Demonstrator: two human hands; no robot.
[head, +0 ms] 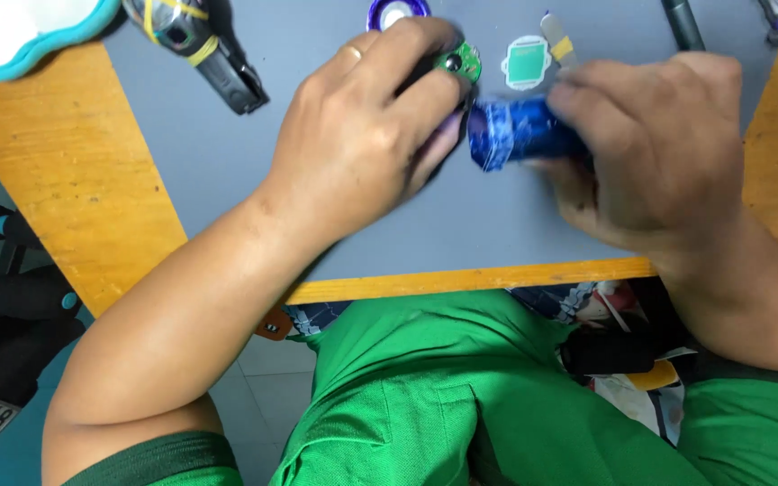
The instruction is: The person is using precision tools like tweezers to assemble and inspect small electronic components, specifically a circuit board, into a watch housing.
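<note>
The right hand has its grip clamped around a blue cylinder, a metal tube with a notched open end that points toward the left hand. The cylinder lies low over the grey mat, between the two hands. The left grip is closed on a small round green board, pinched at the fingertips just above and left of the tube's open end. The picture is a little blurred at the tube, so I cannot tell if board and tube touch.

To do this step well, I think the right grip should hold the tube steady and level, while the left fingertips keep the board flat to the opening and hold it only by the edge.

Beyond the left grip lie a purple ring and a black tool with yellow bands. Beyond the right grip are a white and green tag and a dark pen. The mat lies on a wooden bench.
</note>
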